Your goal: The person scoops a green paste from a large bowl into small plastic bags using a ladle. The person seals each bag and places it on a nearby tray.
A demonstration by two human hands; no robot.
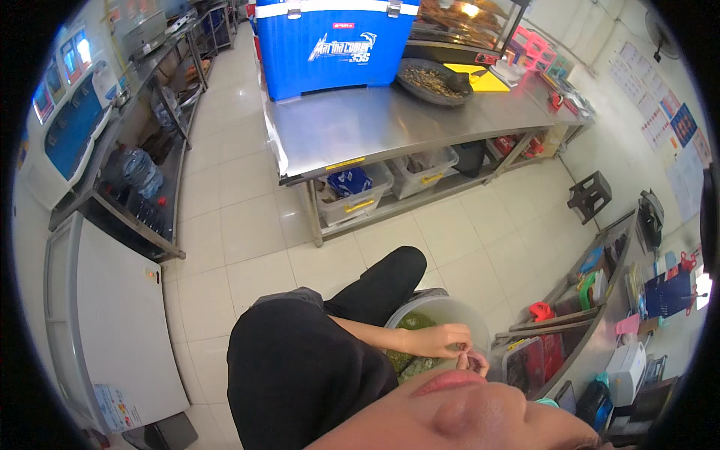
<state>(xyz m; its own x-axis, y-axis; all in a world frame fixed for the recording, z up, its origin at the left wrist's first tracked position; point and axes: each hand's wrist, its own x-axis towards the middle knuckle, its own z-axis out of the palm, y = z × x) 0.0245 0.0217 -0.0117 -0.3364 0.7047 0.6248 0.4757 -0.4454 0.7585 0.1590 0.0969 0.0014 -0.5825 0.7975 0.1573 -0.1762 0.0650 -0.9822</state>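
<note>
My left hand (437, 340) reaches over a translucent plastic tub (475, 315), its fingertips bent together. Close against them are the fingers of my right hand (477, 363), which is mostly hidden behind the part of a face at the bottom of the view. Whether something small is pinched between the fingers is too fine to make out. Wet-looking green matter (415, 322) lies in the tub beneath the hands, with a paler grey-green lump (415, 365) nearer the face. A knee in black trousers (388, 275) is beside the tub.
Ahead stands a stainless steel table (332, 129) bearing a blue cooler box (337, 62), a stone mortar (433, 95) and a yellow cutting board (489, 79). Plastic bins (360, 211) sit on its lower shelf. A white chest freezer (124, 315) is at left, a cluttered counter (602, 332) at right.
</note>
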